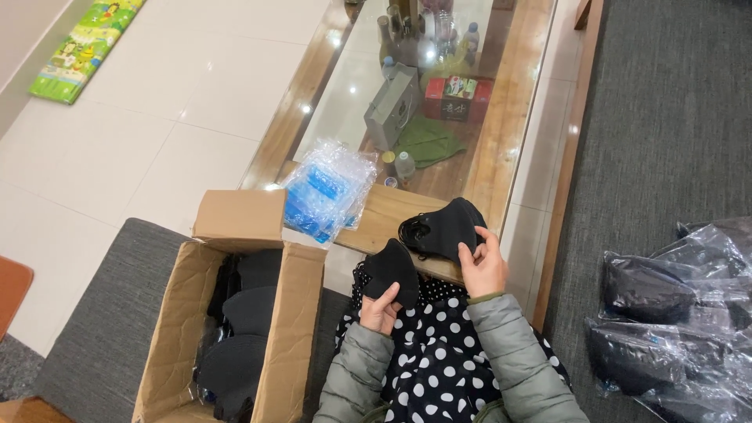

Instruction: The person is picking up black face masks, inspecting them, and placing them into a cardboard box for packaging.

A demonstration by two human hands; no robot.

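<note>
Cardboard box (294,313) at my left, flaps open, full of black masks. My left hand (381,307) grips one black mask (392,269), point up, over my lap. My right hand (484,266) pinches mask stack (442,227) on the table edge (384,219), long axis sideways.

A box (227,329) of masks stood left of the lap; packets (325,188) lay on the surface (392,215) ahead, bags (674,313) right.

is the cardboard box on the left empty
No, the open cardboard box holds a pile of black masks, while the left hand grips a single black mask beside it.
</note>
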